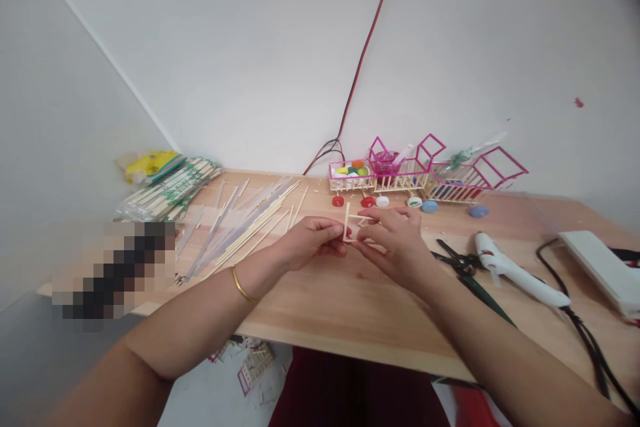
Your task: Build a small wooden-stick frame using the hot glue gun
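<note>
A small frame of pale wooden sticks [347, 220] is held up between my hands over the middle of the table. My left hand [316, 238] pinches its near left corner between thumb and fingers. From the other side, the fingers of my right hand [395, 237] close on the sticks that run to the right. Part of the frame is hidden behind those fingers. Behind my hands stand little stick carts [400, 177] with magenta rims and bottle-cap wheels, the leftmost one holding colored caps.
Loose sticks [260, 230] and clear strips lie left, near packaged sticks [175, 187]. At right are cutting pliers [457, 259], a white glue gun [520, 273], cables and a white box [600, 270]. A red-black wire [367, 47] runs down the wall. Stick pieces [256, 367] lie below the table.
</note>
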